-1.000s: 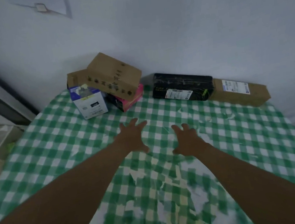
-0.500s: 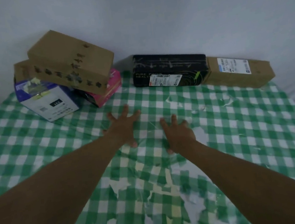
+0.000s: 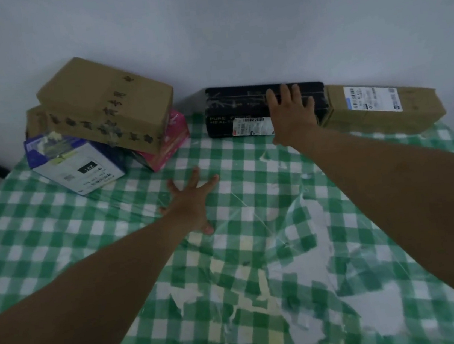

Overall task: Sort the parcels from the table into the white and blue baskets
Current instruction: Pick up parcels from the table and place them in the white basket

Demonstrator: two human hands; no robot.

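Note:
Several parcels line the far edge of the table by the wall. A black parcel (image 3: 238,110) with a white label lies in the middle, and my right hand (image 3: 291,112) is spread over its right half, fingers straight. A brown parcel (image 3: 384,109) with a white label lies to its right. At the left a large brown box (image 3: 107,115) lies tilted on a pink parcel (image 3: 171,144), a blue-and-white box (image 3: 76,161) and another brown box (image 3: 35,121). My left hand (image 3: 192,201) is open, fingers spread over the tablecloth. No basket is in view.
The table has a green-and-white checked cloth (image 3: 258,253), worn and peeling near me. A plain white wall (image 3: 231,28) stands right behind the parcels. A dark edge shows at the far left.
My right hand has moved forward from the cloth onto the black parcel. My left hand stays over the cloth near the middle. The view has shifted slightly.

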